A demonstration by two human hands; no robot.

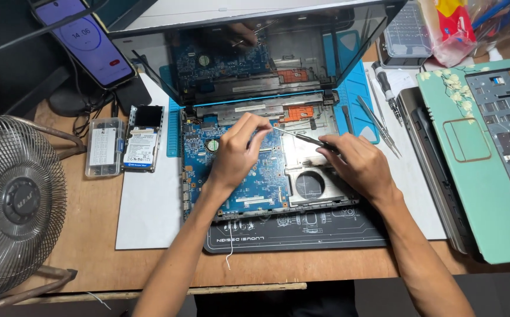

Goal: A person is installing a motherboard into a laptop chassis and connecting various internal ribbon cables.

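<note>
Laptop base [267,176], opened, lying on a dark work mat [302,232] over a blue mat at desk centre, lid and screen [255,53] standing up behind it.

Condition: top cover already off; blue motherboard [249,182] exposed and seated in the shell; round fan opening [309,185] bare to its right. A mint-green palmrest cover [472,152] lies apart at the right edge, a hard drive [141,144] and a small parts box [103,147] at the left. By judgement, disassembly is well advanced, with the board not yet lifted out.

Left hand [237,152]: fingers curled narrow, tips pinched together and touching the board's upper edge near the hinge; what they pinch is too small to tell.

Right hand [355,161]: fingers closed around a slim metal tool [302,138], its tip pointing toward the left fingertips.

Spare tweezers [378,124] and a screwdriver [386,88] rest on the blue mat to the right.
</note>
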